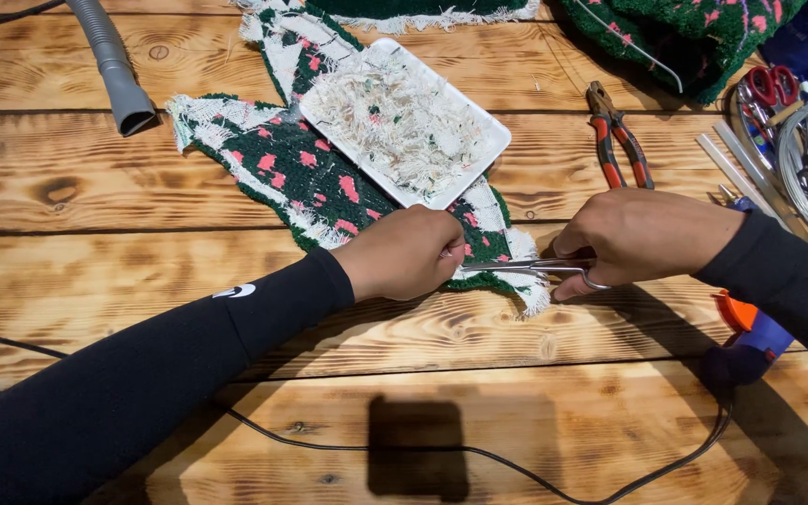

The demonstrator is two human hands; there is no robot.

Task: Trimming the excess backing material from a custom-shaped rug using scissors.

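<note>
Hands meet near the middle of the wooden table (95, 187). The right hand (642, 238) is closed around the loops of steel scissors (530, 268), whose blades point left, flat and low, toward the other hand. The left hand (409, 252) is curled into a loose fist, pinching the near edge of a green rug scrap (301, 178) with pink spots and a frayed white border; the blade tips reach this pinched edge. Both arms wear black sleeves.

On the scrap, just beyond the left hand, rests a white tray (493, 140) heaped with pale thread clippings (395, 117). Farther off, at the far edge, lies more green tufted cloth (694, 37) with pink flecks.

Right of the tray, pliers (617, 140) with red-and-black handles lie on the bare wood. At the far right sits a clutter of tools: red-handled scissors (773, 84), pale sticks (731, 168) and a coil of clear tubing (797, 178). Under the right forearm, a purple and orange tool (750, 337) shows, partly hidden.

A grey hose (114, 65) ends at the far left. A black cable (479, 455) runs across the near boards, beside a dark square shadow.
</note>
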